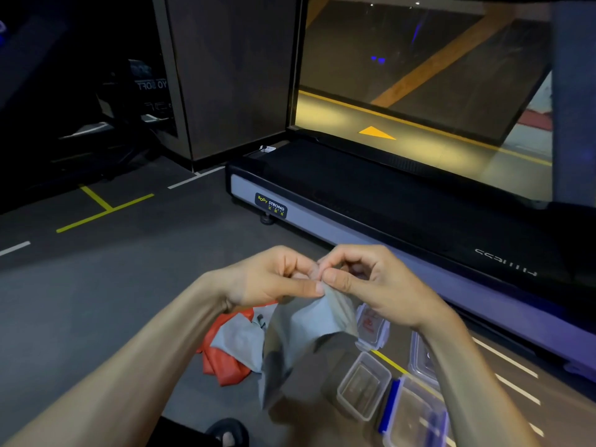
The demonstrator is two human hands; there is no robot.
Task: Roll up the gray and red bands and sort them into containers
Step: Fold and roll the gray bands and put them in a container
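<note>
Dim gym floor [96, 301] lies below: both hands [271, 279] [371, 285] pinch the gray band's [306, 330] top edge, which may slip loose.

floor [96, 301] | band pile [232, 346] | clear containers [362, 387] | treadmill [387, 201]

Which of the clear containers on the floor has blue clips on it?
The nearest container, at the bottom right edge, has a blue clip along its left side. The open container beside it shows none.

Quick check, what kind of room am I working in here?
Most likely a gym floor: a Body Strong treadmill sits just ahead, lane markings are on the dark floor, and more dim equipment stands at left.
</note>
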